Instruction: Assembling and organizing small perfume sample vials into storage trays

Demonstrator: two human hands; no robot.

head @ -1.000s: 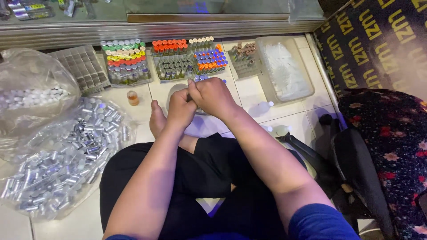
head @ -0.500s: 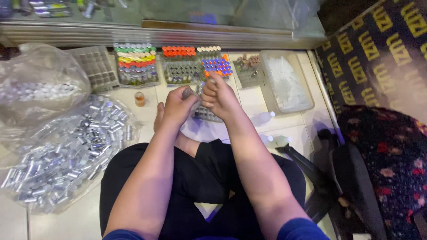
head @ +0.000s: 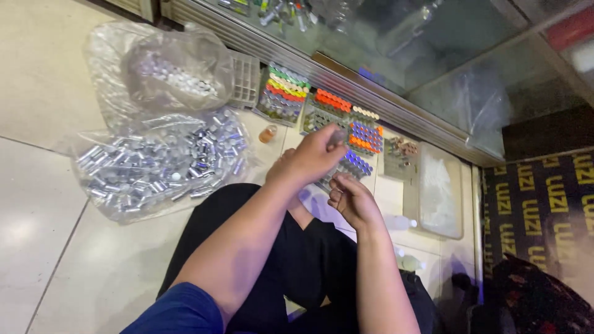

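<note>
I sit on a tiled floor with my legs crossed in black trousers. My left hand (head: pixel 306 159) is raised and pinches a small clear vial (head: pixel 338 137) between thumb and fingertips. Just below and to its right, my right hand (head: pixel 351 201) has its fingers curled inward; whether they hold anything does not show. Both hands hover over a tray of purple-capped vials (head: pixel 357 166). Beyond it lie a tray of orange- and blue-capped vials (head: pixel 366 136), an orange-capped tray (head: pixel 328 104) and a tray with several cap colours (head: pixel 283 93).
A clear bag of silvery vials (head: pixel 158 166) lies at my left, a second bag (head: pixel 176 71) behind it, by an empty grid tray (head: pixel 246 79). An amber vial (head: pixel 267 133) stands alone. A white tray (head: pixel 440 188) lies right. A glass cabinet (head: pixel 383 55) runs behind.
The view has swung left and tilted. My hands, joined over the tray before, have parted: the left has lifted with the vial and the right has dropped lower.
</note>
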